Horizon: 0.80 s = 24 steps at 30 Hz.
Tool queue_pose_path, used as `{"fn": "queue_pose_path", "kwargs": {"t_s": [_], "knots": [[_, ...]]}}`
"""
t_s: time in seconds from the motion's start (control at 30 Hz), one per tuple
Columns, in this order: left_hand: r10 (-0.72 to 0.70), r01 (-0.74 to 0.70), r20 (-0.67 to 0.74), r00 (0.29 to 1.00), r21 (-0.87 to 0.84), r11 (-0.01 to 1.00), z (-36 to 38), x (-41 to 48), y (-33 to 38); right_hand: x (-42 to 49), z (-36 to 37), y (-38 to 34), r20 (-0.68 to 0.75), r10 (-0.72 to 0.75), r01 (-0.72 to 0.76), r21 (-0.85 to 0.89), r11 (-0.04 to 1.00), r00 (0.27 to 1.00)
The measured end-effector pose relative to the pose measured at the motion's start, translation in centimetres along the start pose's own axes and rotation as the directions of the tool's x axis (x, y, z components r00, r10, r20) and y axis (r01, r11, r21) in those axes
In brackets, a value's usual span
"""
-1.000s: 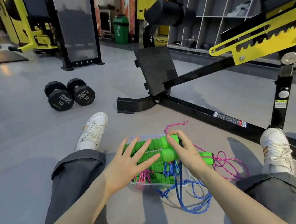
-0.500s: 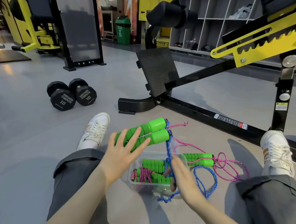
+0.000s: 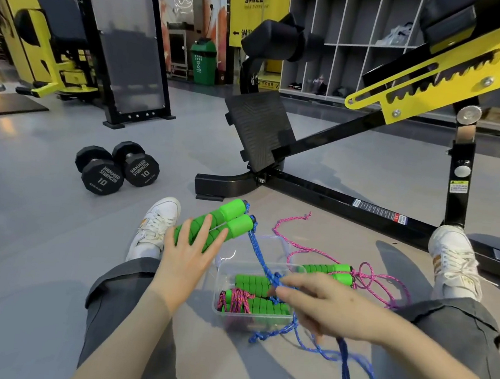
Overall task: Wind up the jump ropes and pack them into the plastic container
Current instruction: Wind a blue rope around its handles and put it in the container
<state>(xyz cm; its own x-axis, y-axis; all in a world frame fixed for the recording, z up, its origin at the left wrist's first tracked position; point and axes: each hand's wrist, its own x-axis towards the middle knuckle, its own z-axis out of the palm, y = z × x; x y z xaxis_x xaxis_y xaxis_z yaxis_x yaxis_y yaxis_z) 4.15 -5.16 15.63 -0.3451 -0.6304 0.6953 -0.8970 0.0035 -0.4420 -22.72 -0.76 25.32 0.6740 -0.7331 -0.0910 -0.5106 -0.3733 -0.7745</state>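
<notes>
While left hand [image 3: 186, 262] grips two handles [image 3: 233, 218], right hand [image 3: 322, 309] pinches one rope [image 3: 257, 248] (blue).

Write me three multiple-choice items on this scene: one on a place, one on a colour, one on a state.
1. Where does the plastic container stand?
A. On the floor between the person's legs
B. On the bench pad
C. Beside the dumbbells

2. What colour is the rope hanging from the two green handles in the left hand?
A. Pink
B. Blue
C. Yellow

3. How does that rope lie?
A. Wound up inside the container
B. Loose, trailing on the floor
C. Tied round a shoe

Answers:
1 A: it sits on the grey floor between the two trouser legs.
2 B: a blue rope runs from the handle ends down to the right hand, which pinches it.
3 B: its loops lie unwound on the floor near the container.
</notes>
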Motion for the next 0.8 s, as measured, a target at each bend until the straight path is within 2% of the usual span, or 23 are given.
{"fn": "queue_pose_path", "kwargs": {"t_s": [0.07,0.17,0.37,0.5,0.63,0.7,0.8], "knots": [[-0.005,0.005,-0.002,1.0,-0.018,1.0,-0.2,0.0,-0.3,-0.5,-1.7,-0.7,0.001,-0.016,0.016,0.01,1.0,1.0],[0.022,-0.023,-0.022,1.0,-0.017,1.0,-0.5,0.1,-0.5,-0.8,-4.0,-1.9,-0.09,-0.086,0.087,0.009,0.996,0.992],[0.187,-0.191,-0.079,0.979,-0.038,0.981,-1.7,0.5,-0.3,0.1,-6.4,-3.9,-0.253,-0.205,0.218,0.025,0.976,0.946],[0.336,-0.342,-0.112,0.935,-0.039,0.939,-2.9,0.5,-0.1,1.5,-7.9,-4.0,-0.34,-0.234,0.242,-0.021,0.97,0.911],[0.386,-0.414,-0.242,0.89,-0.078,0.907,-4.8,1.5,0.8,3.0,-9.0,-2.5,-0.435,-0.183,0.192,-0.023,0.981,0.882],[0.387,-0.432,-0.296,0.873,-0.105,0.896,-5.8,2.0,1.3,3.7,-9.2,-1.1,-0.486,-0.117,0.171,0.069,0.983,0.866],[0.346,-0.42,-0.386,0.855,-0.126,0.899,-6.6,2.8,2.0,4.4,-9.0,1.1,-0.533,-0.002,0.196,0.307,0.931,0.846]]}}
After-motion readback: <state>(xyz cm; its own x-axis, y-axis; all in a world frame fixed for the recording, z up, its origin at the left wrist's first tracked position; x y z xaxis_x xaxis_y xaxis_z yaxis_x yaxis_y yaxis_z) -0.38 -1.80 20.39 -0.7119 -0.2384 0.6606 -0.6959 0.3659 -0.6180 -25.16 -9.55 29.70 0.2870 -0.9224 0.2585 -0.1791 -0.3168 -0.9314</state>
